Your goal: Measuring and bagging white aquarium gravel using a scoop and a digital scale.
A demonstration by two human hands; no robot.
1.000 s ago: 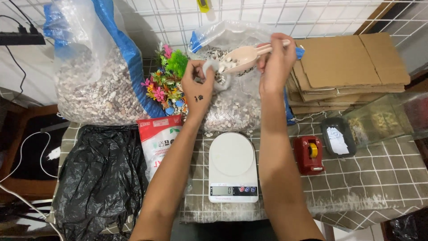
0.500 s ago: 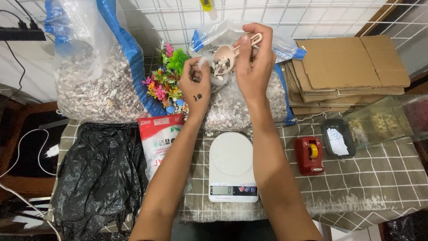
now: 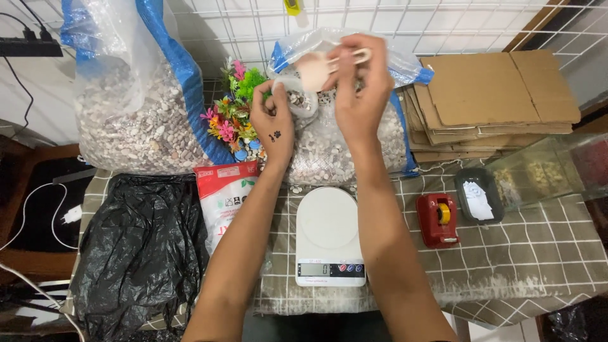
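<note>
My right hand (image 3: 361, 88) grips a pale plastic scoop (image 3: 315, 68) and tips it over a small clear bag (image 3: 297, 98) with pebbles inside. My left hand (image 3: 273, 120) holds that small bag open from the left. Both hands are raised in front of a large clear sack of pebbles (image 3: 335, 145) with blue edging. Below the hands a white kitchen scale (image 3: 329, 234) lies on the checked tablecloth with nothing on its platform.
A second large pebble sack (image 3: 136, 107) stands at the back left, colourful plastic plants (image 3: 231, 117) between the sacks. A black plastic bag (image 3: 133, 247), a red-and-white packet (image 3: 221, 196), a red tape dispenser (image 3: 438, 218), a small dark tray (image 3: 479, 193), stacked cardboard (image 3: 494, 101) and a glass tank (image 3: 551, 168) surround the scale.
My right hand moved left with the scoop, from over the big sack to above the small bag. The left hand stayed on the small bag.
</note>
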